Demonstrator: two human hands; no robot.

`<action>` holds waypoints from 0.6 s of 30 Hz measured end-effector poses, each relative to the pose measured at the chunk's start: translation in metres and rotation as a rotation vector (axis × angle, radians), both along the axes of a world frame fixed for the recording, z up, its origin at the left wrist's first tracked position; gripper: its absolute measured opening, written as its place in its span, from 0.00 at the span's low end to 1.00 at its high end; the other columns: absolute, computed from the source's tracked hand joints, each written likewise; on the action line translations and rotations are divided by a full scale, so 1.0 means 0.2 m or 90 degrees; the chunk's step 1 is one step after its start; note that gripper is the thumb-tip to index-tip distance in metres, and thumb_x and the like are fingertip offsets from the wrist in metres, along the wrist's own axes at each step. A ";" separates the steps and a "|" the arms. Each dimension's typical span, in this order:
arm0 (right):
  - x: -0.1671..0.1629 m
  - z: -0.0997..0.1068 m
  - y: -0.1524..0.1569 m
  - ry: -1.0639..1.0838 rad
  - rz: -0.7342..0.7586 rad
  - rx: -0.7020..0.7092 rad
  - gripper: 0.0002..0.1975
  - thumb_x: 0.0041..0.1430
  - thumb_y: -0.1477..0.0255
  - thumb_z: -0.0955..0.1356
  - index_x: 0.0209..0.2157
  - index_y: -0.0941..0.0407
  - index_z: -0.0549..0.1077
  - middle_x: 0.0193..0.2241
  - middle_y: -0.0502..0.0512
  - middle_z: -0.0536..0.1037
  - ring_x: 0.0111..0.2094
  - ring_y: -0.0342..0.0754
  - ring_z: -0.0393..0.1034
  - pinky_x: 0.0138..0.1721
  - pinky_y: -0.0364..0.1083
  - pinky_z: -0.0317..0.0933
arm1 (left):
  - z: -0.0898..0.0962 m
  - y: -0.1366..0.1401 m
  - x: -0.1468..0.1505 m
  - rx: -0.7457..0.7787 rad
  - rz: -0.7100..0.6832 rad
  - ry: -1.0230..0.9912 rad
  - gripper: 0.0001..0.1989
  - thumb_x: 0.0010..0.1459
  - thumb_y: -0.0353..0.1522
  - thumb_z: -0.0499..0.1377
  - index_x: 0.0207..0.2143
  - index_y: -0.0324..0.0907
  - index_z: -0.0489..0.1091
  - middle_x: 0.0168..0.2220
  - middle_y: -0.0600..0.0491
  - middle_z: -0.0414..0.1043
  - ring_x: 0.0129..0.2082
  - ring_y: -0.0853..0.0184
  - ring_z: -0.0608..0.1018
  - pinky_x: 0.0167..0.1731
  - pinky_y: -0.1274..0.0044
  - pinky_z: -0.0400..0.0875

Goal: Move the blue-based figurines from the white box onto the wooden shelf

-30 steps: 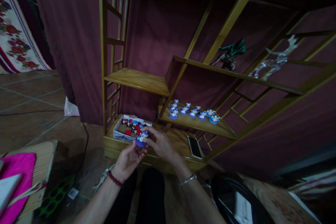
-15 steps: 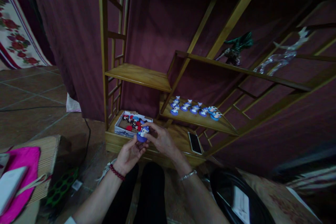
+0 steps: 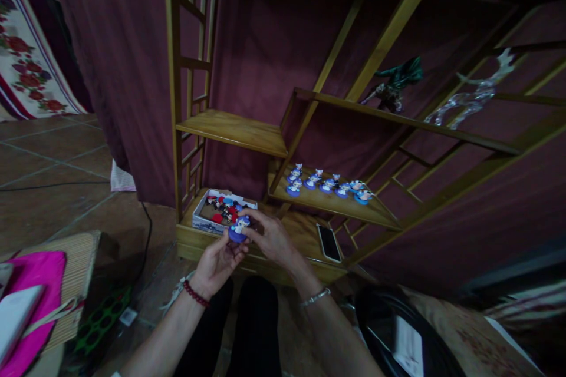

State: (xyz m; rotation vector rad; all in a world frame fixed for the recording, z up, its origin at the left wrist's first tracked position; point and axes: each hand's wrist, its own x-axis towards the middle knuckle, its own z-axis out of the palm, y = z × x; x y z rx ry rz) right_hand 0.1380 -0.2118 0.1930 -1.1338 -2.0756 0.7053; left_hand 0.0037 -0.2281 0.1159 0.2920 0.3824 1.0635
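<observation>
A small purple and white figurine (image 3: pixel 239 230) on a round purple base is held between both hands, in front of the low shelf. My left hand (image 3: pixel 220 262) grips its base from below and the left. My right hand (image 3: pixel 272 237) pinches its right side with thumb and fingers. Just behind it stands an open cardboard box (image 3: pixel 207 225) with several red, black and blue figurines inside. Several similar figurines (image 3: pixel 328 185) stand upright on the raised shelf (image 3: pixel 336 203) to the right.
A phone (image 3: pixel 328 242) lies on the lower shelf at the right. Higher up stand a dark green figure (image 3: pixel 397 83) and a clear deer ornament (image 3: pixel 475 94). At lower left, a stool (image 3: pixel 82 253) bears a pink cloth and a white device. A black round object (image 3: pixel 398 330) sits at lower right.
The figurine has shifted very slightly down and left with both hands still on it. The view has moved a little; the rest looks the same.
</observation>
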 end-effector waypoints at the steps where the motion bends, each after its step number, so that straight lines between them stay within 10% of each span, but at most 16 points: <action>1: 0.00 0.00 0.00 0.000 -0.005 -0.001 0.13 0.52 0.70 0.64 0.42 0.52 0.68 0.35 0.49 0.74 0.34 0.44 0.68 0.38 0.43 0.60 | 0.00 0.00 0.00 0.002 0.000 0.000 0.12 0.54 0.35 0.53 0.32 0.34 0.70 0.30 0.47 0.72 0.28 0.70 0.73 0.29 0.80 0.66; 18: -0.01 -0.05 -0.01 -0.012 -0.060 0.000 0.15 0.51 0.71 0.63 0.43 0.53 0.67 0.31 0.49 0.74 0.31 0.43 0.67 0.35 0.42 0.60 | -0.04 0.00 0.00 0.015 0.025 0.015 0.10 0.52 0.35 0.56 0.32 0.36 0.70 0.30 0.49 0.72 0.29 0.70 0.74 0.29 0.80 0.65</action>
